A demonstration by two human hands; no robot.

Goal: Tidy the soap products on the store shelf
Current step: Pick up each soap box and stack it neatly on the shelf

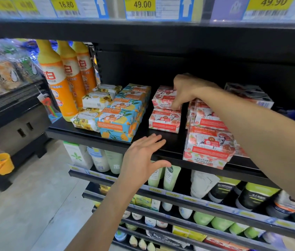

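Pink floral cardboard soap boxes (164, 122) are sitting two high mid-shelf, the right hand (184, 91) curling its grip round the top one; the left hand (143, 154) is hovering flat, empty, by the front edge of the black shelf (67, 130). Tidying is looking half done: the rightward pink pile (210, 140) is lying uneven, uncountable.

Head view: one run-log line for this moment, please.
right hand: grips top pink soap box of two-box stack | left hand: open, by shelf edge | blue soap boxes: stacked at left
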